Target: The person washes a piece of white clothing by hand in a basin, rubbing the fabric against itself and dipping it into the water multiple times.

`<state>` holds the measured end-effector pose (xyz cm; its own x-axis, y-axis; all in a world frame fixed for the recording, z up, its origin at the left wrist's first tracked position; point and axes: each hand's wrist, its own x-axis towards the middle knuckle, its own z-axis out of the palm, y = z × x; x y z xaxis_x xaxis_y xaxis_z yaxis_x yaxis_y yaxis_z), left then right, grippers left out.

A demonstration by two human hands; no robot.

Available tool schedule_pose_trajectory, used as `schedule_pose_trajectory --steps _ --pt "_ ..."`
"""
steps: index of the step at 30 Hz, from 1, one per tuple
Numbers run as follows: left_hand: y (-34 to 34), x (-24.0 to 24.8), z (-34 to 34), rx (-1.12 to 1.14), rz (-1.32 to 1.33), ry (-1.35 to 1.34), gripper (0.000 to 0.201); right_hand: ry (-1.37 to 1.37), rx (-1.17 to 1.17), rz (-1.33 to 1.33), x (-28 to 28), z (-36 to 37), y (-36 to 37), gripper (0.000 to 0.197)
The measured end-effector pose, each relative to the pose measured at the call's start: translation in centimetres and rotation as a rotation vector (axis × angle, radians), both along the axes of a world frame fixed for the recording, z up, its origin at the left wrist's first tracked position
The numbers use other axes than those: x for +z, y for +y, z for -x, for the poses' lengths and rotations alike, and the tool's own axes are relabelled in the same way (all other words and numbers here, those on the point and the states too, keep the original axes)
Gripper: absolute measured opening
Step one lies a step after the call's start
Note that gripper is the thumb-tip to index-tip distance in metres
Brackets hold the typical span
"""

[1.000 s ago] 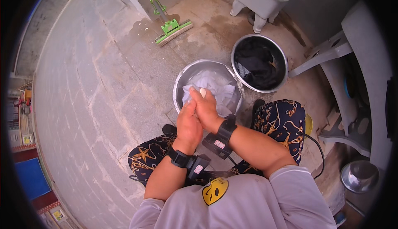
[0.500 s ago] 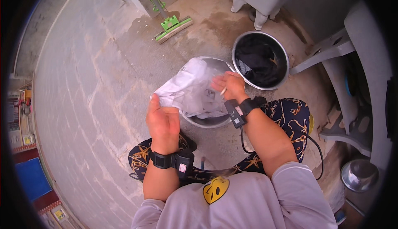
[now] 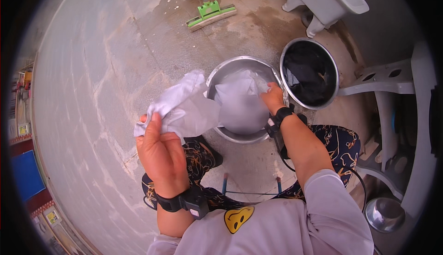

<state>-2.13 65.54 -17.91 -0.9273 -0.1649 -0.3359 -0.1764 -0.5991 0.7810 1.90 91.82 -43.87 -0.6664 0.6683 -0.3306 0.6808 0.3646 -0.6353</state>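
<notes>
Beside a round silver metal basin (image 3: 230,67), the left hand (image 3: 164,158) is holding a thin white cloth (image 3: 184,105), its thumb and fingers pinching a bunched edge. Over the basin's right side, the right hand (image 3: 273,97) is resting with fingers curled; whether they are gripping anything, I cannot tell. More crumpled white fabric (image 3: 237,86) is lying inside, partly lost in blur, so whether it is joining the raised cloth is unclear. The handling is seemingly sitting midway: one portion is hanging outside the basin, while some fabric is lying within. Dark garments (image 3: 307,75) are filling another round silver basin (image 3: 336,84), neither hand touching them. A small pale label (image 3: 194,212) is showing on the black wrist device (image 3: 198,203), too tiny to read.
</notes>
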Motion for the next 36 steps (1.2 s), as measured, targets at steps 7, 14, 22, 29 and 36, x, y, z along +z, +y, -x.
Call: schedule_pose_trajectory --steps 7,14,22,29,36 --pt "-0.5 -1.2 -0.7 -0.08 0.108 0.156 0.019 -0.003 0.055 0.291 -0.7 2.1 -1.8 0.05" --pt "0.8 -1.3 0.1 0.018 0.163 0.046 0.025 0.161 0.885 -0.063 2.1 -1.4 -7.6 0.023" --pt "1.1 -1.7 -0.1 -0.122 0.189 0.089 0.023 -0.286 1.309 0.079 0.6 -6.0 -6.8 0.022" --pt "0.9 -1.2 -0.3 -0.061 0.077 0.066 0.012 -0.002 1.071 0.023 7.5 3.3 0.9 0.023" --pt "0.5 -1.3 -0.3 -0.045 0.105 0.08 0.02 -0.061 0.815 0.049 8.5 5.1 4.6 0.025"
